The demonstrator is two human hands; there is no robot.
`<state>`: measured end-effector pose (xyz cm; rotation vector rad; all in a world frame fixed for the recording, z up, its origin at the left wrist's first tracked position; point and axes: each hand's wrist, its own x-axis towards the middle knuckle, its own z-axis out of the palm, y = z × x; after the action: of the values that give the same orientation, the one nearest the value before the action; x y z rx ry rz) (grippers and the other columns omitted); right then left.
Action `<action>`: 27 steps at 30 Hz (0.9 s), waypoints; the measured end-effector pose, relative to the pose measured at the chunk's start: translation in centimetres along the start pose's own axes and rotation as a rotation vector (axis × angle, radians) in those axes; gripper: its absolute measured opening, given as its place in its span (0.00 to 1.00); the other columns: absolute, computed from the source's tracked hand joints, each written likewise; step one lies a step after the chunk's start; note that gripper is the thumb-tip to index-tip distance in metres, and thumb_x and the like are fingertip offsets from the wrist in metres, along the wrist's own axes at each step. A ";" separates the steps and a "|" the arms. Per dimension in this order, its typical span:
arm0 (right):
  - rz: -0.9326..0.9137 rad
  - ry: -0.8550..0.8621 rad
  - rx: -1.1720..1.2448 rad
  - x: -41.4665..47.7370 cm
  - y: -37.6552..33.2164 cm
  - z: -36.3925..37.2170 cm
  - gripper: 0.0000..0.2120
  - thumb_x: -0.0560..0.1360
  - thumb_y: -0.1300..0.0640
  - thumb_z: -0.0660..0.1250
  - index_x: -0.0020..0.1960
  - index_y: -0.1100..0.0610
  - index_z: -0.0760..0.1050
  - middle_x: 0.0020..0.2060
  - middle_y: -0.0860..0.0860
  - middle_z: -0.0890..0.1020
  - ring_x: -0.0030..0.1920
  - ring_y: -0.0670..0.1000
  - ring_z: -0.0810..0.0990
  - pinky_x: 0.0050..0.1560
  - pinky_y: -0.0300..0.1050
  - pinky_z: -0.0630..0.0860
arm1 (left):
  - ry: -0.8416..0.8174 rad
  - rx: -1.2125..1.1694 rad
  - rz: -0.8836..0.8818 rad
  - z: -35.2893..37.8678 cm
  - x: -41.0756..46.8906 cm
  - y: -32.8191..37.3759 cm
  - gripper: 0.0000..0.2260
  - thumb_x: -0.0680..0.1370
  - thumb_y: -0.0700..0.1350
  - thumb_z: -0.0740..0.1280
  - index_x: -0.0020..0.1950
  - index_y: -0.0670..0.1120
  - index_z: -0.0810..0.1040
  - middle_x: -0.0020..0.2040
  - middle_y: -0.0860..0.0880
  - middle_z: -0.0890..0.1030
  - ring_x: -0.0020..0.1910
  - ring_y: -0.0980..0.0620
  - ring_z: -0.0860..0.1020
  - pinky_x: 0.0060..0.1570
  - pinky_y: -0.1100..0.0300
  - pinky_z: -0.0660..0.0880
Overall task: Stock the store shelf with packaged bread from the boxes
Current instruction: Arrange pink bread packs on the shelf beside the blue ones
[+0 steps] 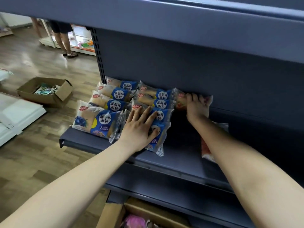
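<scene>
Blue-labelled bread packets (105, 119) are stacked in overlapping rows, centre frame, on the dark shelf (181, 160). One red-printed packet (180, 97) is set just right of them.

Head view — downward, close over the shelf (181, 159)

Both arms bare, stretched forward and apart. Of the two, the left hand (139, 127) lies palm down, fingers straight and spread, flat on blue bread packets (158, 139), thumb tip pressing the front one. The right hand (197, 106) is reached further in, back towards the camera, fingers curled over a clear packet (180, 96); thumb hidden, probably underneath
</scene>
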<state>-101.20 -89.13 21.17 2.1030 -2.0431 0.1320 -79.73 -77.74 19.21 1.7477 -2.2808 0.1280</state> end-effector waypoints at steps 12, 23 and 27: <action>-0.022 -0.046 0.078 -1.2 0.5 -0.3 0.45 0.71 0.54 0.71 0.77 0.52 0.46 0.75 0.54 0.52 0.76 0.58 0.48 0.71 0.68 0.43 | -0.007 0.010 0.009 0.0 0.1 0.0 0.32 0.77 0.64 0.43 0.77 0.51 0.59 0.76 0.46 0.61 0.75 0.39 0.57 0.73 0.46 0.50; 0.008 -0.013 0.040 -5.6 3.4 -6.3 0.34 0.76 0.53 0.65 0.76 0.53 0.52 0.76 0.55 0.50 0.75 0.62 0.49 0.70 0.72 0.47 | -0.062 0.120 0.037 -3.7 1.9 1.9 0.38 0.69 0.64 0.41 0.70 0.45 0.65 0.68 0.43 0.69 0.67 0.39 0.66 0.69 0.44 0.56; 0.023 -0.026 0.024 -8.1 5.3 -7.7 0.38 0.74 0.49 0.69 0.76 0.53 0.52 0.76 0.55 0.48 0.75 0.62 0.47 0.69 0.72 0.46 | 0.012 0.147 0.180 -5.6 2.8 5.9 0.28 0.77 0.60 0.51 0.69 0.44 0.68 0.67 0.41 0.70 0.65 0.39 0.67 0.67 0.47 0.59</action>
<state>-106.21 -79.75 27.46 2.1058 -2.0914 0.1344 -85.19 -77.44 25.84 1.5984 -2.4734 0.3475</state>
